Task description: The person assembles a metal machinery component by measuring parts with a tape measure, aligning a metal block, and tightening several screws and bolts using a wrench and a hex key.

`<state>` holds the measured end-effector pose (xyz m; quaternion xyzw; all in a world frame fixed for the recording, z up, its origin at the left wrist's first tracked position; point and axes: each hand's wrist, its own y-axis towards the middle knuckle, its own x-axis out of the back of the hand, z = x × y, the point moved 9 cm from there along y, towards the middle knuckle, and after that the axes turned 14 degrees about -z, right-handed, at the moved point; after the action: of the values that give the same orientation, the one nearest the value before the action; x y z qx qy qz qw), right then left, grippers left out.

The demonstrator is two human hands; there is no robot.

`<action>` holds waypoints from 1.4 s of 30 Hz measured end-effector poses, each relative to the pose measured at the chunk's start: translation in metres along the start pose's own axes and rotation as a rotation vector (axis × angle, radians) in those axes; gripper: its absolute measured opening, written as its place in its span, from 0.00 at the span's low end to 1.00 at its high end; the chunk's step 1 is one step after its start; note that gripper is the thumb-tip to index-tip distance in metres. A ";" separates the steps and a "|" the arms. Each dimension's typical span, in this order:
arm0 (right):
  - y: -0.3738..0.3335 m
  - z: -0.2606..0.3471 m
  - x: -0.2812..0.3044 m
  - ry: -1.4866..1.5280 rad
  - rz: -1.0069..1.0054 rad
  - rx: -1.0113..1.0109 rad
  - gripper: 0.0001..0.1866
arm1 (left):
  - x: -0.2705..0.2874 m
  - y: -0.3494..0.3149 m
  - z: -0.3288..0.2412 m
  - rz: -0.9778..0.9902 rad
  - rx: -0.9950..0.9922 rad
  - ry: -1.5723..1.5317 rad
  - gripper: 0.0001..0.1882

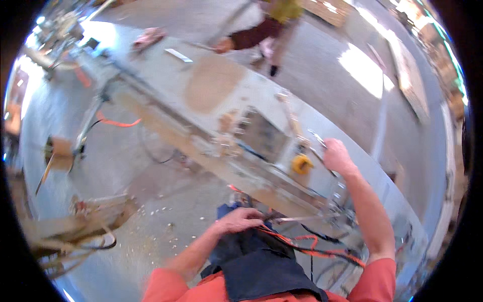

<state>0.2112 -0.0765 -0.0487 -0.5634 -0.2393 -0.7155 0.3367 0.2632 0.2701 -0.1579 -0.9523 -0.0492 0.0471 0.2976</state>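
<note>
My right hand (338,157) is over the far side of a long grey metal bench (322,123), closed around a slim silver metal tool (317,138); motion blur hides its exact kind. Just left of that hand, a yellow tape measure (302,164) lies on the bench. My left hand (240,220) is low in front of my dark apron (266,267), its fingers curled over something dark that I cannot make out. A thin pale rod (307,218) runs rightward from near those fingers. Orange and black cables (312,247) hang beside the apron.
A dark square plate (264,135) is set in the bench, with a long rail (176,113) along it. Across the bench, another person (264,32) reaches a hand toward its far edge. Wooden equipment with hoses (80,221) stands at lower left. Pale scraps (156,229) litter the floor.
</note>
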 end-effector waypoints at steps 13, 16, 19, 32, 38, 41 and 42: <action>0.013 -0.058 -0.073 -0.291 0.028 -0.072 0.12 | 0.083 -0.080 0.170 -0.661 0.225 -0.301 0.24; 0.020 -0.085 -0.057 -0.257 -0.080 -0.078 0.10 | 0.057 -0.088 0.226 -0.740 0.300 -0.475 0.22; 0.022 -0.068 -0.013 -0.261 -0.344 -0.038 0.11 | 0.039 -0.123 0.254 -0.847 0.388 -0.577 0.20; -0.157 0.209 0.107 1.381 -0.047 -0.118 0.13 | -0.096 -0.374 0.431 -1.183 0.968 -0.540 0.19; -0.259 0.283 -0.038 1.174 0.607 -0.182 0.11 | -0.128 -0.398 0.594 -1.247 0.889 -0.781 0.20; -0.300 0.298 -0.129 1.139 0.801 -0.293 0.10 | -0.090 -0.407 0.652 -1.272 0.641 -0.999 0.20; -0.304 0.297 -0.164 1.014 0.735 -0.232 0.11 | -0.064 -0.407 0.645 -1.241 0.740 -0.861 0.20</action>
<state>0.1968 0.3732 -0.1216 -0.2326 0.2377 -0.7524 0.5686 0.0964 0.9583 -0.4492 -0.4925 -0.6545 0.2470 0.5177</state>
